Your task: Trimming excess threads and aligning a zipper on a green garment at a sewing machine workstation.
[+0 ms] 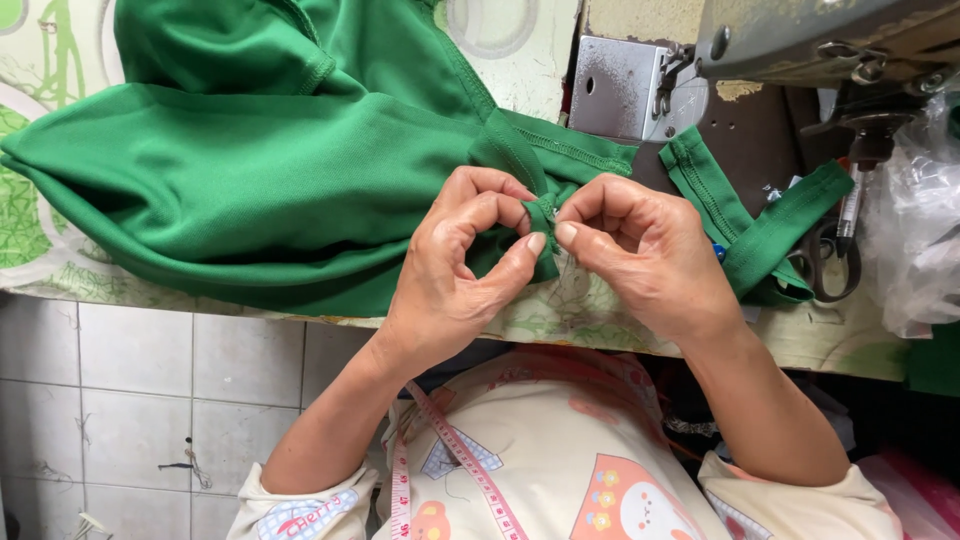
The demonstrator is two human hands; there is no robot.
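Closely, the left hand (465, 255) and right hand (640, 250) pinch with pressed fingers (535, 243) a small fold of the green garment (250, 170), soft, light and probably easy to slip, best held at its seam, while beyond the fingers it spreads on the bench (830, 345) before the sewing machine (800, 40).

Garment: green knit garment (260, 170) that I see heaped across the patterned table, folded over on itself, stitched seams showing.
Hem: one small folded edge (543, 215) bunched up and pinched between my two thumbs and forefingers.
Strip: a green band (745, 235) trails right, lying flat beside the machine.
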